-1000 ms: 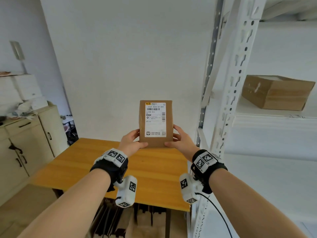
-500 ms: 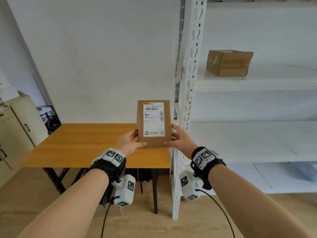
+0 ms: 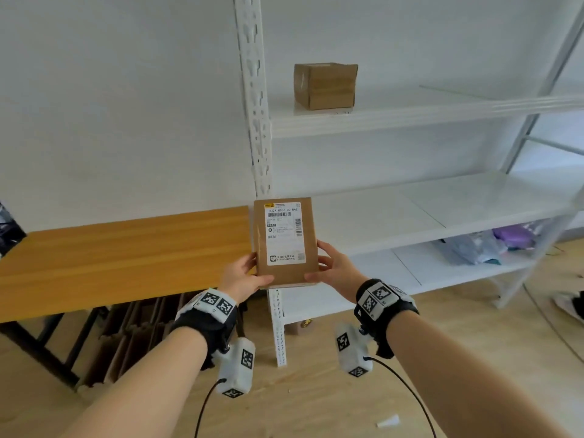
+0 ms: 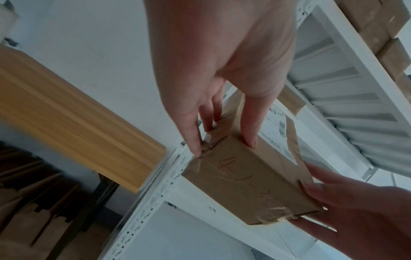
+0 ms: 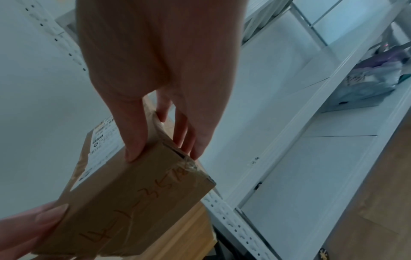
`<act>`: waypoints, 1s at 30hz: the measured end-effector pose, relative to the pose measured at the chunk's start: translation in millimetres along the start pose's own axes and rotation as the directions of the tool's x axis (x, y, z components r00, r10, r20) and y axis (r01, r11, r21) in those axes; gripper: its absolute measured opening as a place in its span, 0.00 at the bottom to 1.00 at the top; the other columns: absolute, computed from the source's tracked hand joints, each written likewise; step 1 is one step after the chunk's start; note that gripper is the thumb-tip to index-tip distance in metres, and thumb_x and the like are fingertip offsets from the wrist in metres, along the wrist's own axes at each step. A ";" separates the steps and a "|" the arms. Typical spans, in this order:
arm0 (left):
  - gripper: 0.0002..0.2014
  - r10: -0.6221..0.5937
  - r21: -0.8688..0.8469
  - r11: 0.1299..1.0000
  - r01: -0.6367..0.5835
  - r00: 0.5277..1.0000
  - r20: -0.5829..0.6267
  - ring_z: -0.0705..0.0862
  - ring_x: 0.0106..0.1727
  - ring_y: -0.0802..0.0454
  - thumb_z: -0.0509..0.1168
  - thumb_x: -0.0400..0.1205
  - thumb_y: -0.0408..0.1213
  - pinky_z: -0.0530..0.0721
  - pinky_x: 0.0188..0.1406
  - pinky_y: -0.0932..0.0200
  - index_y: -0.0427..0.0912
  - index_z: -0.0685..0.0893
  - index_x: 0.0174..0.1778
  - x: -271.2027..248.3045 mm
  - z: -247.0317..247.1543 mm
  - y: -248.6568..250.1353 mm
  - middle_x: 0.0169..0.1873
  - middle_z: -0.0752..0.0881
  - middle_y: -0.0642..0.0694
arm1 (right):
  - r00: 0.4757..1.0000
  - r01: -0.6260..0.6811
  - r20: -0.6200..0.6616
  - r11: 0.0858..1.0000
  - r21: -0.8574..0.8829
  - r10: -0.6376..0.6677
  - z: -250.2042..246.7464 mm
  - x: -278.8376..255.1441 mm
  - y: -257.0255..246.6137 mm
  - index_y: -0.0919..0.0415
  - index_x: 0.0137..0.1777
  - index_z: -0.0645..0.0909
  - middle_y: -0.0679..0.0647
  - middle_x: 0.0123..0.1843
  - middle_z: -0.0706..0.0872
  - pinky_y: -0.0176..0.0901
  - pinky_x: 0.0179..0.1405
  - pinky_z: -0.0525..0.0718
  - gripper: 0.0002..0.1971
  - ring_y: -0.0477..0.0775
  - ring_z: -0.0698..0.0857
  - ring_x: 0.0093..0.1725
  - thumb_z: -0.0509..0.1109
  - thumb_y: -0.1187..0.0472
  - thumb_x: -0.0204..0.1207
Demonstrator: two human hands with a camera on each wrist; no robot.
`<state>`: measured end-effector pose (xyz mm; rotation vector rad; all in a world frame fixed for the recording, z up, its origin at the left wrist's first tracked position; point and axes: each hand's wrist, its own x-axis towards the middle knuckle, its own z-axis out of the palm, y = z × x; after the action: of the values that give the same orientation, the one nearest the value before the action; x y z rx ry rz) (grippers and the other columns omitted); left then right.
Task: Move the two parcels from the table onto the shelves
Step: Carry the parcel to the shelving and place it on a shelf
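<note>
A flat brown parcel with a white shipping label is held upright in the air, in front of the white shelf post. My left hand grips its lower left edge, thumb on the front and fingers behind. My right hand grips its lower right edge the same way. The wrist views show the parcel's taped bottom edge with handwriting, the left hand and the right hand pinching it. A second brown parcel stands on the upper shelf.
The wooden table lies to the left with a bare top. The white middle shelf is bare behind the held parcel. Plastic bags lie on the low shelf at right. Folded cardboard leans under the table.
The view has swung right and down from the table to the shelves. The parcel, held by both hands throughout, now sits in front of the shelf post instead of over the table.
</note>
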<state>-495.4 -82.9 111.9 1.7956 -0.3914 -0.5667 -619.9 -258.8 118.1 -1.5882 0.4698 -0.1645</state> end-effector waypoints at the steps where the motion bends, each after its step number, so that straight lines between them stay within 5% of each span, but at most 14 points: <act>1: 0.41 -0.002 -0.004 1.000 0.002 1.000 0.003 0.77 0.74 0.44 0.78 0.68 0.24 0.76 0.74 0.40 0.38 0.70 0.78 4.6 12.5 2.5 0.74 0.78 0.41 | 1.000 -0.004 -0.009 1.000 0.004 0.004 -12.8 1.3 2.5 0.55 0.81 0.60 0.63 0.70 0.81 0.62 0.70 0.79 0.45 0.64 0.82 0.69 0.74 0.79 0.67; 6: 0.42 -0.013 -0.033 0.999 0.013 1.000 -0.002 0.79 0.73 0.44 0.79 0.66 0.25 0.78 0.72 0.41 0.38 0.71 0.77 38.7 74.3 12.8 0.74 0.78 0.40 | 1.000 -0.006 -0.019 0.999 0.032 0.006 -80.8 21.3 11.3 0.58 0.79 0.63 0.64 0.70 0.82 0.51 0.62 0.82 0.41 0.63 0.82 0.68 0.73 0.80 0.68; 14: 0.36 -0.087 -0.101 0.992 0.081 0.995 -0.057 0.82 0.69 0.43 0.77 0.69 0.24 0.83 0.66 0.41 0.39 0.72 0.74 95.0 150.8 26.5 0.72 0.79 0.41 | 0.999 -0.044 0.033 0.999 0.021 0.043 -167.7 83.8 25.2 0.63 0.77 0.65 0.65 0.69 0.81 0.50 0.62 0.82 0.38 0.59 0.83 0.61 0.72 0.80 0.69; 25: 0.34 -0.135 -0.040 0.990 0.133 0.988 -0.080 0.83 0.67 0.45 0.75 0.73 0.27 0.83 0.66 0.44 0.40 0.74 0.76 206.0 170.5 27.8 0.72 0.80 0.44 | 0.990 -0.115 0.083 0.991 0.060 0.110 -204.6 211.1 44.1 0.67 0.75 0.67 0.65 0.70 0.81 0.48 0.60 0.81 0.35 0.59 0.83 0.62 0.74 0.79 0.68; 30: 0.33 -0.208 -0.067 0.976 0.206 0.978 -0.018 0.82 0.64 0.49 0.73 0.75 0.28 0.82 0.64 0.53 0.40 0.72 0.77 278.4 163.9 20.9 0.74 0.78 0.46 | 0.984 -0.172 0.059 0.981 0.090 0.167 -203.0 280.2 50.5 0.67 0.76 0.67 0.66 0.67 0.82 0.53 0.64 0.81 0.35 0.62 0.82 0.63 0.73 0.79 0.69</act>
<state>-356.5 -367.5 44.6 1.7901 -0.1670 -0.6935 -455.0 -556.0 35.5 -1.4492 0.5470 -0.0156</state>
